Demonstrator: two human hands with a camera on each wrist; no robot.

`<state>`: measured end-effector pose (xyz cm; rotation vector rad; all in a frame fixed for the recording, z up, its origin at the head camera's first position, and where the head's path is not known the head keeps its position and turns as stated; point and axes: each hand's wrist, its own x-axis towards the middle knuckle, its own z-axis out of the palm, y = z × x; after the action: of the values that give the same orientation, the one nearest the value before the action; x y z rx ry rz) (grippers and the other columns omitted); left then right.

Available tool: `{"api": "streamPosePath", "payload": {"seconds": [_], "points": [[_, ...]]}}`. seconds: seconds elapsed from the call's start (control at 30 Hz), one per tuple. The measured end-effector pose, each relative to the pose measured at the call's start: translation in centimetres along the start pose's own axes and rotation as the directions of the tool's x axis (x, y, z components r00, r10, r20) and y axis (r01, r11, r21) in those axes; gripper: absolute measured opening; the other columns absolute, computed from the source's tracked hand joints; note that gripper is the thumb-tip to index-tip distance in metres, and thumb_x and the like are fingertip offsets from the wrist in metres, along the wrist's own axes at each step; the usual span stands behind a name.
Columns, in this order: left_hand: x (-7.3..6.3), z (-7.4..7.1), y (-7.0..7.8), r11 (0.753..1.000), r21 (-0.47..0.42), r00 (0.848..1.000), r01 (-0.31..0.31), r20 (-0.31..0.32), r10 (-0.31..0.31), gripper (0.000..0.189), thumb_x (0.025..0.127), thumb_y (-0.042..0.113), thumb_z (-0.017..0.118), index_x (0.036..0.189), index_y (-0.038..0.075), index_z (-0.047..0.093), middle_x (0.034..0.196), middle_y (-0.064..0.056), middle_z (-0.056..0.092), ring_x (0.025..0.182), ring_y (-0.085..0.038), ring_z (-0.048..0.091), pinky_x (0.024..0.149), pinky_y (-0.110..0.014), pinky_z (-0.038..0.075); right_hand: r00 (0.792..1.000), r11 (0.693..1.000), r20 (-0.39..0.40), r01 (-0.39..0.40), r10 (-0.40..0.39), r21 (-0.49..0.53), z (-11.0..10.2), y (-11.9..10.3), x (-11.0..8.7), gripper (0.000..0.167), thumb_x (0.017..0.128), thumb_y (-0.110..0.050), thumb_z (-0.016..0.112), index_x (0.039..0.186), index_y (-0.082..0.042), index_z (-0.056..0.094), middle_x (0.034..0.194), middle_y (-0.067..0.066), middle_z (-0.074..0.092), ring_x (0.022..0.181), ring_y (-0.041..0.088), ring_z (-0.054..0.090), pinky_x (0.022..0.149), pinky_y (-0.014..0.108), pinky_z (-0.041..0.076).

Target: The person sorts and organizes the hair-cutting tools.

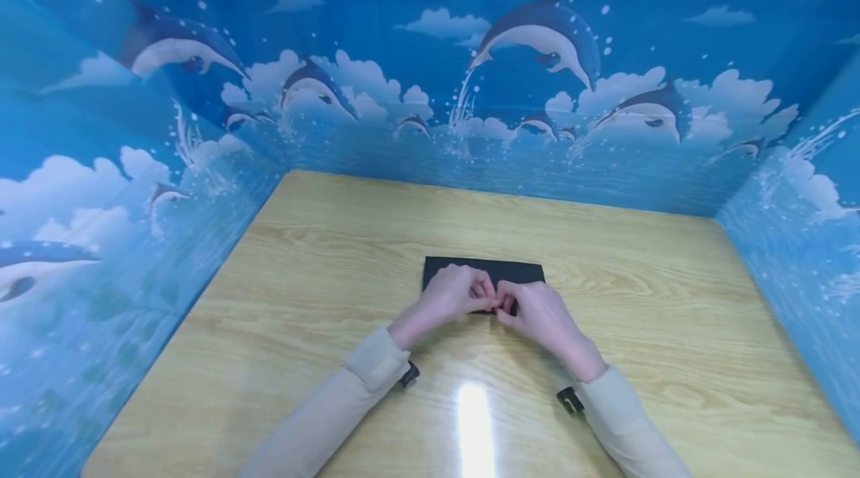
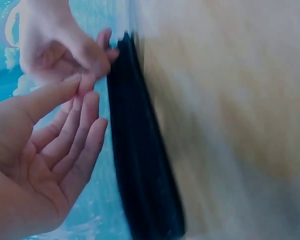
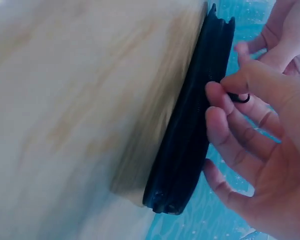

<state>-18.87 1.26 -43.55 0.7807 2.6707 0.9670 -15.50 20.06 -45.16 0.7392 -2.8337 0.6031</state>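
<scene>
A flat black zippered case (image 1: 517,269) lies on the table, its long side with the zipper (image 3: 209,75) facing the person. My right hand (image 1: 537,311) is at this side, pinching a small zipper pull between thumb and index finger; its black loop (image 3: 242,98) sticks out past the fingertips. Close beside it, my left hand (image 1: 452,290) has its thumb and index fingertips together, almost meeting the right hand's fingertips. The left hand's other fingers (image 2: 75,135) are bent loosely beside the case; I cannot tell whether anything is between the thumb and index.
The wood-grain table (image 1: 336,239) spreads around the case. Blue curtains (image 1: 376,134) printed with dolphins and clouds rise at the back and both sides. A dark band (image 1: 408,373) sits at the left cuff and another device (image 1: 570,400) at the right cuff.
</scene>
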Motion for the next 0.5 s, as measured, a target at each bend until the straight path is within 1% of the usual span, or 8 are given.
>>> {"api": "streamPosePath", "payload": {"seconds": [0.07, 0.1, 0.17, 0.23, 0.3, 0.37, 0.43, 0.5], "points": [[0.2, -0.4, -0.1, 0.994, 0.097, 0.998, -0.049, -0.024, 0.052, 0.02, 0.087, 0.028, 0.082, 0.102, 0.017, 0.074, 0.098, 0.006, 0.074, 0.09, -0.008, 0.069, 0.08, -0.022, 0.056, 1.0, 1.0, 0.008, -0.017, 0.017, -0.002, -0.1, 0.0, -0.2, 0.014, 0.079, -0.006, 0.078, 0.082, -0.016, 0.068, 0.07, -0.008, 0.066, 0.056, 0.0, 0.05, 0.051, 0.018, 0.045], [0.4, -0.6, -0.1, 0.987, 0.148, 0.998, -0.059, -0.022, 0.063, 0.029, 0.085, 0.03, 0.083, 0.109, 0.017, 0.073, 0.109, 0.004, 0.073, 0.101, -0.011, 0.067, 0.091, -0.027, 0.054, 0.999, 1.0, 0.014, -0.028, 0.028, -0.003, -0.2, -0.1, -0.2, 0.014, 0.079, -0.006, 0.078, 0.082, -0.016, 0.068, 0.07, -0.008, 0.066, 0.056, 0.0, 0.051, 0.052, 0.019, 0.045], [0.7, -0.9, -0.3, 0.967, 0.246, 0.997, -0.072, 0.011, 0.071, 0.052, 0.082, 0.035, 0.085, 0.127, 0.017, 0.066, 0.13, -0.002, 0.064, 0.123, -0.02, 0.057, 0.105, -0.038, 0.048, 0.998, 0.999, 0.031, -0.053, 0.053, -0.007, -0.4, -0.2, -0.3, 0.014, 0.08, -0.006, 0.077, 0.082, -0.016, 0.068, 0.071, -0.007, 0.066, 0.057, 0.001, 0.051, 0.053, 0.019, 0.046], [1.0, -0.9, -0.5, 0.947, 0.312, 0.996, -0.074, 0.066, 0.056, 0.073, 0.08, 0.041, 0.085, 0.143, 0.018, 0.055, 0.148, -0.008, 0.051, 0.138, -0.028, 0.045, 0.115, -0.046, 0.04, 0.996, 0.997, 0.049, -0.076, 0.076, -0.006, -0.6, -0.4, -0.4, 0.013, 0.082, -0.006, 0.077, 0.084, -0.015, 0.069, 0.07, -0.007, 0.064, 0.055, 0.002, 0.048, 0.05, 0.02, 0.043], [1.3, -0.9, -0.8, 0.938, 0.339, 0.993, -0.071, 0.116, 0.034, 0.086, 0.081, 0.044, 0.085, 0.152, 0.019, 0.044, 0.158, -0.011, 0.039, 0.145, -0.032, 0.035, 0.118, -0.051, 0.034, 0.994, 0.996, 0.063, -0.094, 0.094, 0.0, -0.7, -0.5, -0.6, 0.01, 0.084, -0.007, 0.077, 0.087, -0.014, 0.07, 0.067, -0.009, 0.063, 0.05, 0.002, 0.044, 0.047, 0.02, 0.039], [1.6, -0.7, -1.0, 0.933, 0.355, 0.99, -0.062, 0.143, 0.011, 0.091, 0.082, 0.046, 0.083, 0.156, 0.021, 0.037, 0.162, -0.013, 0.032, 0.149, -0.034, 0.03, 0.12, -0.056, 0.03, 0.992, 0.994, 0.067, -0.107, 0.107, 0.009, -0.8, -0.6, -0.7, 0.01, 0.086, -0.008, 0.077, 0.09, -0.013, 0.07, 0.064, -0.009, 0.062, 0.047, 0.002, 0.038, 0.045, 0.02, 0.034], [2.0, -0.4, -1.2, 0.927, 0.372, 0.987, -0.057, 0.159, -0.004, 0.092, 0.084, 0.048, 0.081, 0.158, 0.022, 0.034, 0.164, -0.013, 0.029, 0.15, -0.034, 0.029, 0.12, -0.058, 0.027, 0.991, 0.993, 0.061, -0.121, 0.119, 0.02, -0.8, -0.7, -0.9, 0.011, 0.086, -0.009, 0.078, 0.09, -0.012, 0.069, 0.063, -0.009, 0.064, 0.045, 0.002, 0.037, 0.044, 0.021, 0.033], [2.3, -0.2, -1.3, 0.921, 0.386, 0.985, -0.056, 0.17, -0.011, 0.093, 0.084, 0.051, 0.08, 0.159, 0.023, 0.033, 0.162, -0.012, 0.032, 0.149, -0.033, 0.031, 0.12, -0.059, 0.027, 0.99, 0.991, 0.045, -0.136, 0.135, 0.022, -0.9, -0.8, -1.0, 0.014, 0.085, -0.008, 0.079, 0.087, -0.013, 0.066, 0.065, -0.007, 0.067, 0.047, 0.001, 0.041, 0.045, 0.021, 0.036]]}}
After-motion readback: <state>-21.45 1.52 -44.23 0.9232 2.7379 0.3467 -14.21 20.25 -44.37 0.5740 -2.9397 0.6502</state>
